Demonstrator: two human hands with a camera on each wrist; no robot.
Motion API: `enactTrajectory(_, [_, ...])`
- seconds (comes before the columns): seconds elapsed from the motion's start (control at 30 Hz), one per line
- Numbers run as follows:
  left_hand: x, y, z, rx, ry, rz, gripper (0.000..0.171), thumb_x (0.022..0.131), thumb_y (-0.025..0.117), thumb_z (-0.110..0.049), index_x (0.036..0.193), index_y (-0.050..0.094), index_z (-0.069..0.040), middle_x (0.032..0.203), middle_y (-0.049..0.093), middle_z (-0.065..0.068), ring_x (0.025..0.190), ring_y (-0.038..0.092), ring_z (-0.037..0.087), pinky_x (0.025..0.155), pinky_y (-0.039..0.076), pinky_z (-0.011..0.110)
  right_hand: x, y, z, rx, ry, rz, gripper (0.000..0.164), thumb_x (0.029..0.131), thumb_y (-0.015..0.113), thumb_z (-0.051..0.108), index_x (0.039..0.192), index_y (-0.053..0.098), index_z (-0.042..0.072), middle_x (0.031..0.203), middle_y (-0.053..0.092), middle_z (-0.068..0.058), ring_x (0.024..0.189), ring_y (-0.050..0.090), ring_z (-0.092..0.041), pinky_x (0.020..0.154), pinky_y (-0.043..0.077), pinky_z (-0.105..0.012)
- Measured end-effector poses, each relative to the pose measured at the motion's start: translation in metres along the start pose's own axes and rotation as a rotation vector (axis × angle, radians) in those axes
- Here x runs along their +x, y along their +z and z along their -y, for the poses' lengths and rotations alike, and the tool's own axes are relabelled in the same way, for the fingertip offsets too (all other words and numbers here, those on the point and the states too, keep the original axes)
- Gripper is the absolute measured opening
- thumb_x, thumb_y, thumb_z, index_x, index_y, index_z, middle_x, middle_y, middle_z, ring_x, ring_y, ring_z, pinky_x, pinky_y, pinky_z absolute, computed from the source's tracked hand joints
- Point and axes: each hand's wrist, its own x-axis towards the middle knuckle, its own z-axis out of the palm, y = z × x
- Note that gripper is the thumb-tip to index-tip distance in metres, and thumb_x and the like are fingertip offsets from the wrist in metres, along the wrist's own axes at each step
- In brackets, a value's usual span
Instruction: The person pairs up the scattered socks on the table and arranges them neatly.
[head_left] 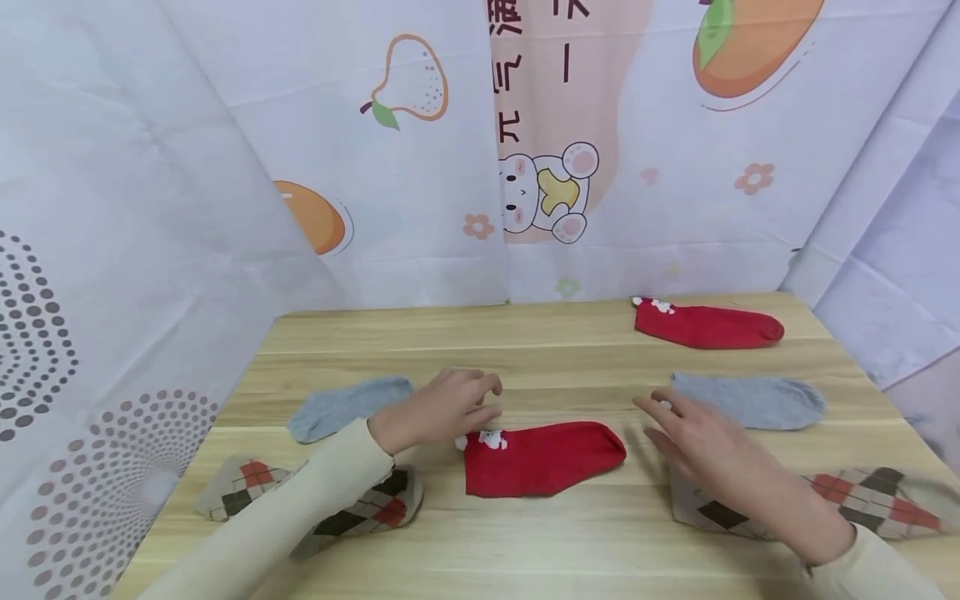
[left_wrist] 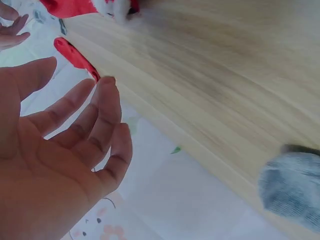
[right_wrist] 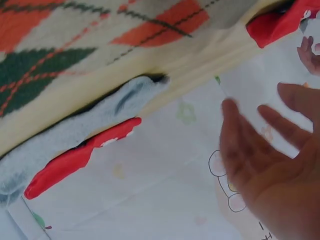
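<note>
Your left sleeve [head_left: 300, 508] and right sleeve [head_left: 870, 571] come nearest the head camera, reaching forward from the bottom corners. Behind everything hangs a printed cloth [head_left: 420, 183], and in front of it spreads the wooden counter [head_left: 570, 375]. Two argyle socks lie nearest you: the left argyle sock [head_left: 386, 504] is partly hidden by your left sleeve, and the right argyle sock [head_left: 855, 492] passes beneath your right wrist. Farther back come the left grey sock [head_left: 352, 407] and the right grey sock [head_left: 757, 402], one beside each of your hands. The far red sock [head_left: 712, 327] lies near the back edge, beyond the right grey sock.

What matters most is the near red sock [head_left: 543, 458], flat on the counter between your hands. Its long axis runs crosswise: the cuff faces your left grip [head_left: 442, 408], the toe your right grip [head_left: 693, 437]. From the left grip it lies rightward and toward you; from the right grip, leftward and slightly toward you. Your left looks the nearer, its fingertips above the cuff in the head view, though the left wrist view shows a gap. Your right fingers are near the toe, but apart from it. Both grips are loosely spread, with gently bent fingers and nothing pinched. Smallest is the cuff's white trim [head_left: 491, 439], just under your left fingertips in the head view.
</note>
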Motion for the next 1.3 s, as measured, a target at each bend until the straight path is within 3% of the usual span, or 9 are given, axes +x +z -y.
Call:
enactTrajectory(0.13, [0.010, -0.002, -0.004, 0.032, 0.030, -0.023, 0.028, 0.099, 0.064, -0.026, 0.119, 0.062, -0.008, 0.102, 0.066, 0.003, 0.073, 0.058, 0.007, 0.072, 0.051, 0.024, -0.001, -0.007, -0.006, -0.053, 0.054, 0.006, 0.072, 0.103, 0.015, 0.053, 0.122, 0.063, 0.003, 0.109, 0.064, -0.018, 0.091, 0.066, -0.034, 0.074, 0.053, -0.053])
enactTrajectory(0.2, [0.015, -0.001, -0.006, 0.053, 0.039, -0.035, 0.028, 0.099, 0.063, -0.027, 0.121, 0.061, -0.009, 0.107, 0.066, 0.005, 0.077, 0.058, 0.009, 0.075, 0.051, 0.027, -0.002, -0.010, -0.010, -0.072, 0.071, 0.004, 0.058, 0.106, 0.032, 0.049, 0.121, 0.064, 0.003, 0.111, 0.065, -0.019, 0.097, 0.065, -0.037, 0.076, 0.051, -0.055])
enactTrajectory(0.23, [0.017, -0.001, -0.007, 0.060, 0.037, -0.040, 0.029, 0.099, 0.063, -0.027, 0.122, 0.061, -0.010, 0.110, 0.066, 0.005, 0.081, 0.058, 0.009, 0.080, 0.051, 0.029, -0.003, -0.011, -0.011, -0.084, 0.077, 0.004, 0.059, 0.106, 0.031, 0.050, 0.121, 0.064, 0.003, 0.111, 0.065, -0.019, 0.097, 0.064, -0.037, 0.077, 0.050, -0.055])
enactTrajectory(0.27, [0.019, -0.001, -0.008, 0.068, 0.033, -0.043, 0.030, 0.099, 0.063, -0.028, 0.124, 0.060, -0.011, 0.113, 0.065, 0.004, 0.084, 0.059, 0.011, 0.084, 0.050, 0.032, -0.003, -0.013, -0.013, -0.091, 0.083, 0.004, 0.049, 0.104, 0.045, 0.045, 0.121, 0.064, 0.003, 0.111, 0.065, -0.019, 0.098, 0.063, -0.038, 0.077, 0.049, -0.055])
enactTrajectory(0.37, [0.027, -0.002, -0.012, 0.068, 0.012, -0.049, 0.034, 0.098, 0.064, -0.029, 0.128, 0.058, -0.013, 0.120, 0.063, 0.002, 0.096, 0.057, 0.014, 0.094, 0.046, 0.039, -0.006, -0.017, -0.017, -0.111, 0.105, 0.008, 0.040, 0.088, 0.075, 0.023, 0.121, 0.064, 0.002, 0.112, 0.065, -0.020, 0.098, 0.062, -0.039, 0.078, 0.047, -0.055])
enactTrajectory(0.47, [0.034, -0.005, -0.014, 0.069, 0.001, -0.054, 0.036, 0.098, 0.064, -0.030, 0.130, 0.057, -0.014, 0.123, 0.061, 0.001, 0.106, 0.056, 0.015, 0.098, 0.043, 0.041, -0.010, -0.018, -0.022, -0.122, 0.130, 0.015, 0.052, 0.076, 0.081, 0.013, 0.123, 0.064, 0.002, 0.113, 0.065, -0.021, 0.100, 0.059, -0.040, 0.080, 0.046, -0.056])
enactTrajectory(0.7, [0.050, -0.008, -0.017, 0.064, 0.069, -0.100, 0.037, 0.097, 0.066, -0.028, 0.129, 0.058, -0.012, 0.121, 0.062, 0.002, 0.109, 0.057, 0.018, 0.094, 0.045, 0.042, -0.019, -0.022, -0.036, -0.124, 0.142, -0.036, 0.047, 0.079, 0.075, 0.012, 0.123, 0.062, 0.001, 0.112, 0.064, -0.023, 0.100, 0.059, -0.043, 0.075, 0.045, -0.058])
enactTrajectory(1.07, [0.073, -0.005, -0.025, 0.078, 0.085, -0.110, 0.039, 0.097, 0.065, -0.030, 0.131, 0.057, -0.013, 0.125, 0.060, 0.002, 0.116, 0.055, 0.018, 0.099, 0.044, 0.042, -0.025, -0.033, -0.047, -0.166, 0.166, -0.064, 0.043, 0.083, 0.071, 0.016, 0.123, 0.061, 0.001, 0.112, 0.064, -0.023, 0.099, 0.059, -0.044, 0.069, 0.046, -0.056])
enactTrajectory(1.3, [0.093, -0.010, -0.030, 0.083, 0.100, -0.130, 0.040, 0.097, 0.066, -0.029, 0.131, 0.058, -0.011, 0.128, 0.060, 0.006, 0.119, 0.055, 0.023, 0.100, 0.043, 0.044, -0.035, -0.047, -0.058, -0.173, 0.239, -0.019, 0.053, 0.077, 0.079, 0.012, 0.125, 0.060, 0.001, 0.115, 0.063, -0.025, 0.104, 0.057, -0.045, 0.074, 0.044, -0.057])
